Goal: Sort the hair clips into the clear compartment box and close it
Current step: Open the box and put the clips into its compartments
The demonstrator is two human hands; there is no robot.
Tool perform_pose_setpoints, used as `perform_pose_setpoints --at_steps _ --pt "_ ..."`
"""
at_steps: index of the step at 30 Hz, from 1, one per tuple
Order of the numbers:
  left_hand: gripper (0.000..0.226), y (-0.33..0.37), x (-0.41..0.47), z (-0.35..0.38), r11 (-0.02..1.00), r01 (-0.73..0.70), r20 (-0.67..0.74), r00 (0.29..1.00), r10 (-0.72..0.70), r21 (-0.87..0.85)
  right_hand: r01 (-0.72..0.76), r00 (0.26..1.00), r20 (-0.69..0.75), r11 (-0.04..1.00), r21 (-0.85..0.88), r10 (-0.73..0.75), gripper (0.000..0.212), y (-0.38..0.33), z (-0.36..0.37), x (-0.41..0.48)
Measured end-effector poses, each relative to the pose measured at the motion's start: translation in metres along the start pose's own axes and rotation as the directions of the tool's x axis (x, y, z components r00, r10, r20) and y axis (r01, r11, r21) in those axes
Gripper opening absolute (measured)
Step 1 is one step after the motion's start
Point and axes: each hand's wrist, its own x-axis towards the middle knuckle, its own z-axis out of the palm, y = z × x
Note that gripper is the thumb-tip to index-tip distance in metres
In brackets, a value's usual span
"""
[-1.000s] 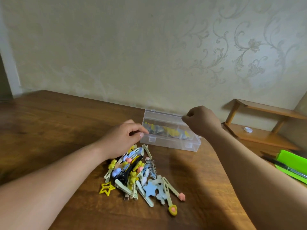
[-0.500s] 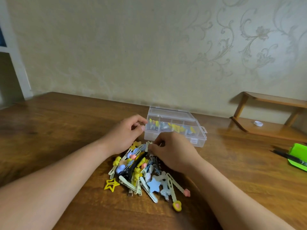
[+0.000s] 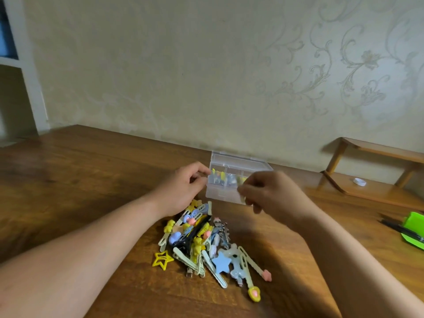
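A clear compartment box (image 3: 238, 162) stands open on the wooden table near the wall, with several yellow and blue clips inside. My left hand (image 3: 183, 187) grips the box's left end between thumb and fingers. My right hand (image 3: 270, 196) hovers in front of the box's right half, motion-blurred, pinching a pale hair clip (image 3: 242, 199). A pile of hair clips (image 3: 202, 242) in yellow, blue, black and mint lies on the table just in front of both hands, with a yellow star clip (image 3: 162, 260) at its left edge.
The table (image 3: 80, 180) runs back to a patterned wall. A small wooden shelf (image 3: 376, 191) with a white round object (image 3: 359, 182) stands at the right. A green case (image 3: 413, 230) with a black pen sits at the right edge.
My right hand dropped from the box to the pile, took a pale clip, and has risen back toward the box. My left hand stays on the box's left end.
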Motion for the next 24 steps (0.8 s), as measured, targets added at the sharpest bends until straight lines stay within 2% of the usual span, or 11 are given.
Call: perform_pose_setpoints --at_steps 2,4,9,14,19,24 --pt "0.03 0.0 0.001 0.0 1.0 -0.008 0.012 1.0 0.008 -0.013 -0.024 0.995 -0.09 0.993 0.117 0.035 0.022 -0.005 -0.011 0.021" --pt "0.029 -0.001 0.001 0.0 1.0 -0.021 0.013 1.0 0.021 -0.013 -0.078 0.986 -0.142 0.991 0.108 0.093 0.021 -0.008 -0.019 0.051" --pt "0.028 -0.007 0.003 0.001 1.0 -0.026 0.001 1.0 0.026 -0.012 -0.23 0.969 -0.118 0.964 -0.133 0.215 0.018 0.0 -0.032 0.116" --pt "0.025 -0.009 0.004 0.002 0.999 -0.043 -0.008 0.999 0.043 -0.026 -0.329 0.934 -0.02 0.838 -0.434 0.357 0.025 0.022 -0.039 0.124" --pt "0.025 -0.007 0.004 0.002 0.999 -0.044 -0.012 0.999 0.044 -0.013 -0.382 0.904 -0.056 0.744 -0.549 0.423 0.026 0.035 -0.039 0.122" --pt "0.025 -0.007 0.004 0.002 0.999 -0.035 -0.008 0.999 0.035 -0.01 -0.385 0.897 -0.057 0.708 -0.592 0.439 0.026 0.036 -0.033 0.125"
